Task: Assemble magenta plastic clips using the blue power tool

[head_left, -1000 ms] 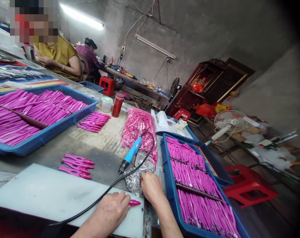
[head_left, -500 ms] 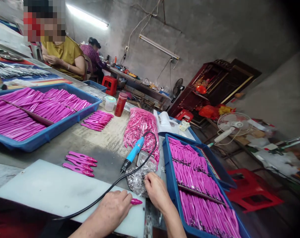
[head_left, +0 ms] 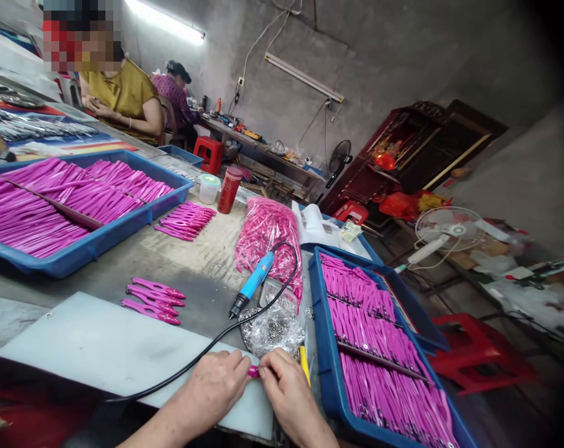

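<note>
My left hand (head_left: 221, 378) is closed around a magenta plastic piece with a pointed tip (head_left: 253, 371), low over the pale board (head_left: 99, 336). Most of that piece is hidden by my fingers. My right hand (head_left: 282, 376) meets its tip with pinched fingers; whatever small thing they hold is hidden. Just beyond lies a clear plastic bag of small metal parts (head_left: 277, 326). A blue electric screwdriver (head_left: 256, 280) with a black cable (head_left: 207, 351) rests behind it. Several matching magenta pieces (head_left: 153, 300) lie in a row behind the board.
Blue trays of magenta pieces stand left (head_left: 123, 239) and right (head_left: 326, 348). A bag of pink parts (head_left: 267, 233), a red cup (head_left: 229, 190) and a small tub (head_left: 209, 188) sit farther back. Yellow-handled tool (head_left: 305, 364) lies beside my right hand. Two people sit beyond.
My right hand has left the bag of metal parts and come down to the tip of the magenta piece in my left hand. The yellow handle now shows beside it.
</note>
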The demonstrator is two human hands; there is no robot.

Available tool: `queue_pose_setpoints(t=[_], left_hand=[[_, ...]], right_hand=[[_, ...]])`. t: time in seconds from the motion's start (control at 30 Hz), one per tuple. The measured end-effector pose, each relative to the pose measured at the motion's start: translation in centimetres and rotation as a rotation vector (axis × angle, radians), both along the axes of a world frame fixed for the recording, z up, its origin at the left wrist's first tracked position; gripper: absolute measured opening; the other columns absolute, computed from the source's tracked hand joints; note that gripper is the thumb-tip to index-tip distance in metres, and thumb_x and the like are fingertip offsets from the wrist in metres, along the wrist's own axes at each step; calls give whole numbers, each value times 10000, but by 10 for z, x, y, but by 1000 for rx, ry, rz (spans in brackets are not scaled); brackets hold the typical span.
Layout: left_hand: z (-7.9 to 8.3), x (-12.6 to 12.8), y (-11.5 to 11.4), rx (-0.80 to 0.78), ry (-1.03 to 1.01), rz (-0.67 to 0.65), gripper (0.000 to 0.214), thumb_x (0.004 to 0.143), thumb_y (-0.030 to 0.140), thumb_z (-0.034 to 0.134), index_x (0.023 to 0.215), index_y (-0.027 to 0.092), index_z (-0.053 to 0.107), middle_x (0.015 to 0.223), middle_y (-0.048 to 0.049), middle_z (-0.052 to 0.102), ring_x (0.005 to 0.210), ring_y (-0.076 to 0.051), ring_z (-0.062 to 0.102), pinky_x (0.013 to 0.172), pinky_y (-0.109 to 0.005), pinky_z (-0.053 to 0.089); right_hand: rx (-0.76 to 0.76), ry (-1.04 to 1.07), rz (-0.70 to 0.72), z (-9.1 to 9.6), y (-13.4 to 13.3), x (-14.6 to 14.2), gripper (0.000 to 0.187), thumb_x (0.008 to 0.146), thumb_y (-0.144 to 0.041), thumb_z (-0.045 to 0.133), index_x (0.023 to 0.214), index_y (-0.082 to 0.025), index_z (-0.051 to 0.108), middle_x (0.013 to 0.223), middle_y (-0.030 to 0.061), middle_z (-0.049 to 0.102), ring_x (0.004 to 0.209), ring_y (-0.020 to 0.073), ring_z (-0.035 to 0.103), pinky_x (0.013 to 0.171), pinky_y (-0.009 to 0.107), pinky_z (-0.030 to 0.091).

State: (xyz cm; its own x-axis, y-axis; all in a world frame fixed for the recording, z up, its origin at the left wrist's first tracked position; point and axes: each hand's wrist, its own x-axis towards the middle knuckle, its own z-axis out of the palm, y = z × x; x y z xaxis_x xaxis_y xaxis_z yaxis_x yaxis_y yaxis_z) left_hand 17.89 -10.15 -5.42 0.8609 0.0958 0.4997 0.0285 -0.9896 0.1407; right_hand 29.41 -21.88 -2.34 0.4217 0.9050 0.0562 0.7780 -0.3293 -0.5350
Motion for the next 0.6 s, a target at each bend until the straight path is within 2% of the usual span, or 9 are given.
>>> queue_pose_setpoints(t=[0.3, 0.47, 0.6], left_hand=[[-3, 1, -2, 45, 40, -3, 123, 809, 108, 454, 738, 198, 408, 614, 24, 544, 497, -153, 541, 469, -257, 355], [-5, 1, -3, 60, 35, 8, 144, 844, 114, 394, 726, 196, 401, 601, 21, 531, 493, -147, 535, 470, -256, 350], [-3, 1, -3, 62, 47, 15, 152, 847, 107, 382, 724, 194, 407, 600, 23, 530, 492, -138, 533, 472, -254, 351]], right_hand=[[-42, -128, 31, -3, 1, -1, 181, 798, -70, 417, 670, -175, 491, 702, 16, 525, 697, 151, 506, 624, 247, 362], [-27, -245, 41, -7, 4, -3, 194, 751, -32, 437, 630, -174, 487, 678, 16, 530, 651, 151, 501, 608, 250, 361], [-16, -211, -1, -8, 5, -3, 184, 737, -35, 459, 640, -184, 505, 664, 4, 537, 644, 147, 515, 597, 240, 367]])
